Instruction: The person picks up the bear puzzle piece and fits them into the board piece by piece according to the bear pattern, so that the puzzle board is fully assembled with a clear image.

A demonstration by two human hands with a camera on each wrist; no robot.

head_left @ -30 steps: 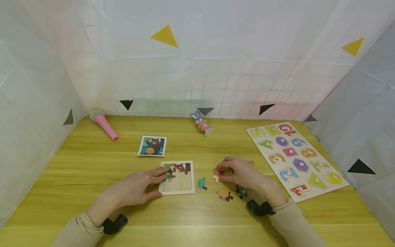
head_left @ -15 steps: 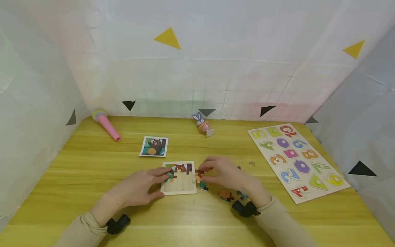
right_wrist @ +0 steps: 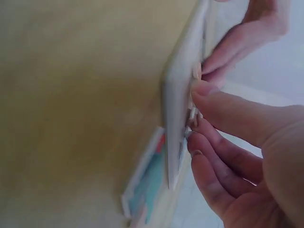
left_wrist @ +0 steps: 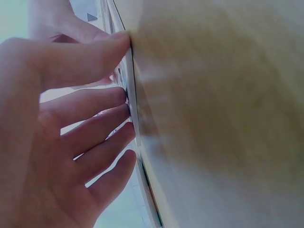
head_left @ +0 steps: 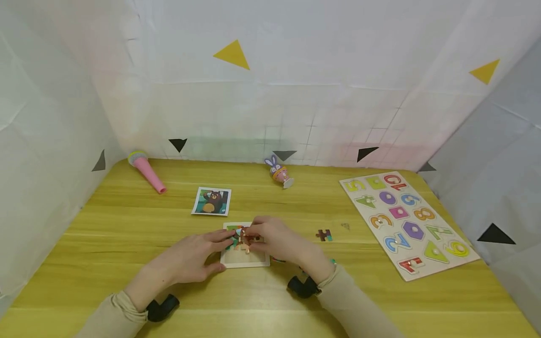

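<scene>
Puzzle piece [head_left: 244, 247] pinched by the right hand [head_left: 279, 239] now reaches the tray [head_left: 247, 265] beneath that grip, seemingly being fitted, while the left hand [head_left: 190, 257], loosely spread, touches the tray.

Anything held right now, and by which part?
Right hand pinches a brown-and-peach jigsaw piece between thumb and fingertips; the exact contact is hidden. Left hand only touches the square, pale wooden puzzle tray.

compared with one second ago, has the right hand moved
Yes: the right hand has moved left, from right of the wooden puzzle tray to over it, farther from the number board.
</scene>
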